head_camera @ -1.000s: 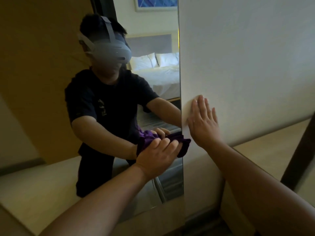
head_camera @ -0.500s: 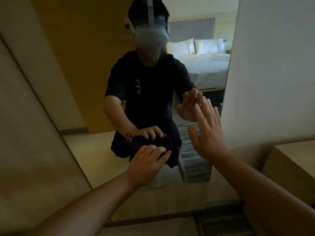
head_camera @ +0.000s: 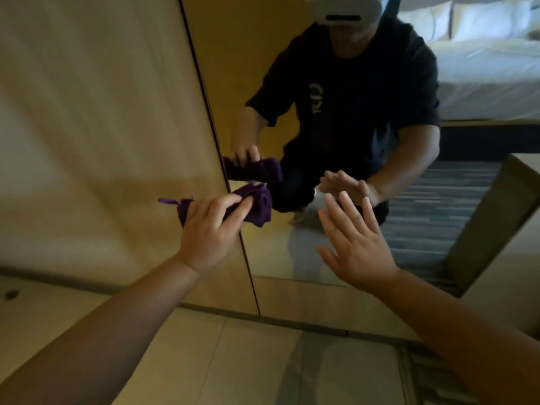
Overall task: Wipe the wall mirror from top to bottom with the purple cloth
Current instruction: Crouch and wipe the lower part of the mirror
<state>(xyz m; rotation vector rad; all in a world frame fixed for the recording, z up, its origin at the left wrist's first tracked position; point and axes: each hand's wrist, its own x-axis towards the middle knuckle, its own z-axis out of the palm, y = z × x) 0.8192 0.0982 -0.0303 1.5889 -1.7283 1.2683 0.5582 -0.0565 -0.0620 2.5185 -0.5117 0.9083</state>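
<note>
Both hands work low: left hand [head_camera: 209,229] clamps bunched purple cloth [head_camera: 251,207] against wall mirror [head_camera: 336,244]'s left edge; right hand [head_camera: 355,247] spread empty, balancing.

- Purple cloth [head_camera: 251,206]: bunched up, and the left hand [head_camera: 209,229] covers its middle, so can't tell how it's folded.
- Can't tell if the cloth touches the mirror [head_camera: 336,244] glass or sits just off it.
- Right hand [head_camera: 355,244]: fingers spread, palm side hidden. Touching the glass or not? Can't tell.
- Both arms run out of the pic at the bottom & side edges.
- Mirror top is cut off by the top edge; right side cut off too.
- Person in the reflection: head cut off at the top edge.
- Shirt logo [head_camera: 316,97]: too blurry to read.
- Bed [head_camera: 485,62] in the reflection: only part shows, rest runs off the right edge.
- Small dark spot [head_camera: 11,294] on the floor at far left: too small & blurry to tell what it is.
</note>
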